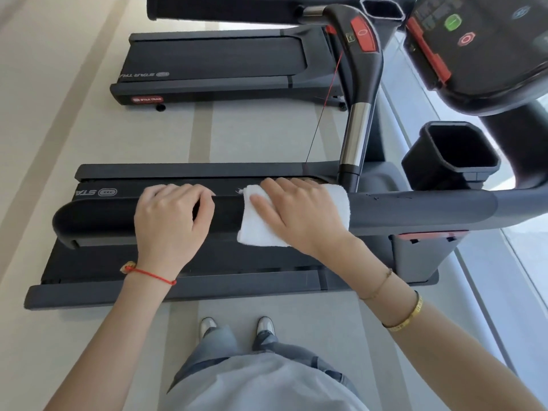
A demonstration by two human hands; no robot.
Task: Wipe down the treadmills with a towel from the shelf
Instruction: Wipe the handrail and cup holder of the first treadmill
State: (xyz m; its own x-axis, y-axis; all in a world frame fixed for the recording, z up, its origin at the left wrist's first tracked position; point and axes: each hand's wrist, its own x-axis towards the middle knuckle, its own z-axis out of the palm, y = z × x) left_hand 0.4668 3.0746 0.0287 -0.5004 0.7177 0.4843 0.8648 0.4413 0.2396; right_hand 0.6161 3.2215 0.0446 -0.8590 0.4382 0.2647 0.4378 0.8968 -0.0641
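A black treadmill (pixel 184 286) stands side-on in front of me, and its thick dark handrail (pixel 415 212) runs left to right at hand height. A folded white towel (pixel 258 229) is draped over the rail near its middle. My right hand (pixel 296 212) lies on the towel with the fingers curled over the rail's far side, holding the cloth against it. My left hand (pixel 170 218) grips the bare rail a little to the left of the towel, fingers wrapped over the top. A second treadmill (pixel 213 66) stands further away.
The console (pixel 480 46) with red and green buttons is at the upper right, with a black cup holder (pixel 453 152) below it. A chrome upright (pixel 357 132) rises beyond the rail. Pale floor (pixel 252 134) lies between the two machines. My feet stand just short of the deck.
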